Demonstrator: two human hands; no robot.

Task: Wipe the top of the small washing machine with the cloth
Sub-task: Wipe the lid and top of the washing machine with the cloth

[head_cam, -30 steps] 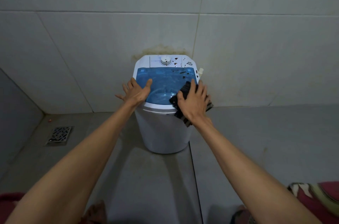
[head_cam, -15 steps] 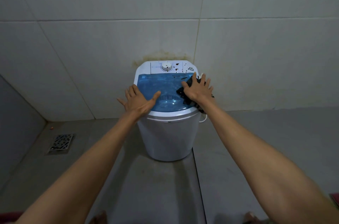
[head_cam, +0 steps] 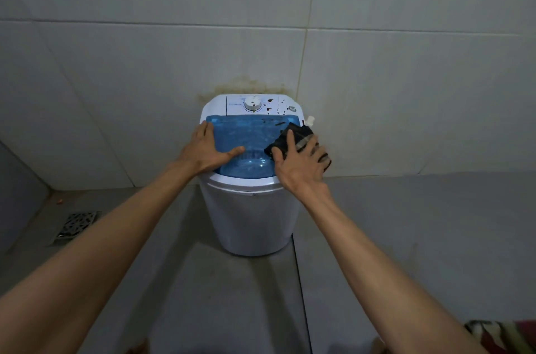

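- Dark cloth [head_cam: 301,132] lies on the blue lid's [head_cam: 246,142] right edge, atop the small washing machine [head_cam: 249,214].
- Right hand [head_cam: 300,169] presses it flat, fingers spread (likely for wider strokes).
- Left hand [head_cam: 206,152], fingers straight and together, rests on the lid's left, probably bracing the tub.

The grey tiled floor [head_cam: 174,281] is carrying the small washing machine [head_cam: 252,217] by the far wall, a drain grate [head_cam: 77,223] sitting left, patterned fabric [head_cam: 504,336] lying near right

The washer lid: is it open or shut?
Shut: the lid lies flat in the white rim, with the left hand resting on it.
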